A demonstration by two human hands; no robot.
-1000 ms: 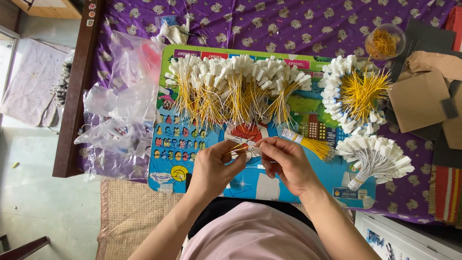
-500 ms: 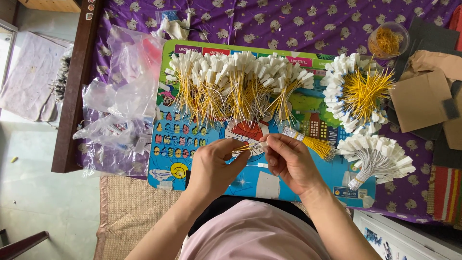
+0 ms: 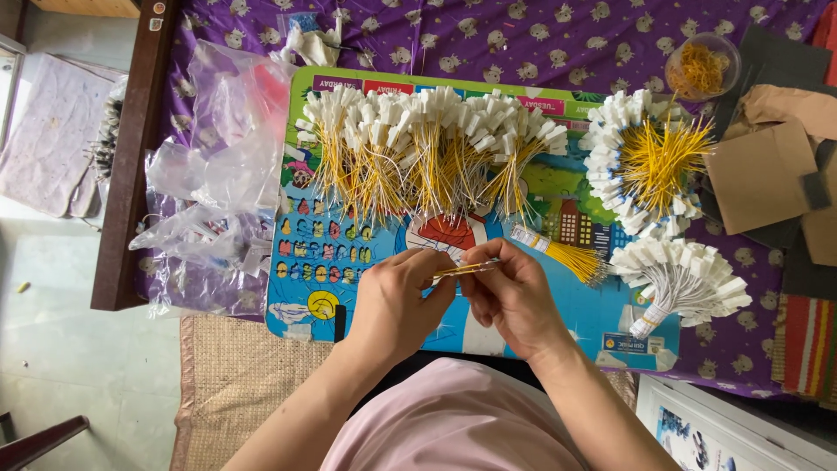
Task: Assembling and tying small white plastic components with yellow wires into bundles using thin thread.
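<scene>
Both hands meet over the near middle of the colourful picture board (image 3: 558, 301) that lies on the purple patterned cloth (image 3: 488, 35). The left hand (image 3: 397, 305) and the right hand (image 3: 514, 296) are each pinched narrow on a small bundle of thin yellow wires (image 3: 462, 269), which spans the short gap between the fingertips and lies nearly level, just above the board. Along the board's far edge sits a long row of white-tagged yellow wire bunches (image 3: 427, 148); at its right edge a round fan of the same tags and wires (image 3: 645, 161) rests above a white fan-shaped bunch (image 3: 684, 279), and a loose banded yellow bundle (image 3: 562, 255) lies just to the right of the hands. Crumpled clear plastic bags (image 3: 209, 183) are heaped off the board's left edge, a small bowl of yellow bits (image 3: 702, 65) stands near the far right corner, and brown cardboard pieces (image 3: 767, 166) lie further right. The held wires look very light, thin and springy, likely to splay or slip apart if gripped loosely, so a firm pinch close to the ends, with the strands kept parallel, seems the surest hold; the white tags on the finished bunches look like stiffer points to grasp.
</scene>
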